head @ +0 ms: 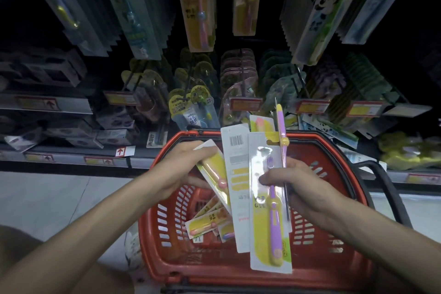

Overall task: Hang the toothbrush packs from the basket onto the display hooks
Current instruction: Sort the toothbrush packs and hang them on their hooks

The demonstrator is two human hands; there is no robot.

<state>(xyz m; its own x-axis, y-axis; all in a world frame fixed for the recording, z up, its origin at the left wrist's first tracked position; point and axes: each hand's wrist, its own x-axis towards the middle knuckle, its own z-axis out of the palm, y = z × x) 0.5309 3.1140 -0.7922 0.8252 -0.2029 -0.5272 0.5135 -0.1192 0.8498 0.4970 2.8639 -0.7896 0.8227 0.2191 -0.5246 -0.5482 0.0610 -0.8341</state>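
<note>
— Left hand (188,169), doing what?
— Gripping one pink pack (213,172), fingers curled round its upper end. Tilted, held above the left half of the basket (334,200).
— And the right hand (296,184)?
— Clamped on a fan of packs over the basket's middle. Purple pack (269,217) in front, face up, lower end reaching the near rim. Barcode pack (238,174) just beside it on the left, back side showing. Edge-on pack (282,131) sticking up past the far rim. More card peeking out behind, too hidden to count.
— Anything inside the basket?
— Loose packs (207,221), overlapping on the floor toward the left wall. Number hard to tell.
— Hooks?
— Hooks (242,71) beyond the far rim, loaded with other packs, red tags (245,104) at the tips. Well apart from both hands.
</note>
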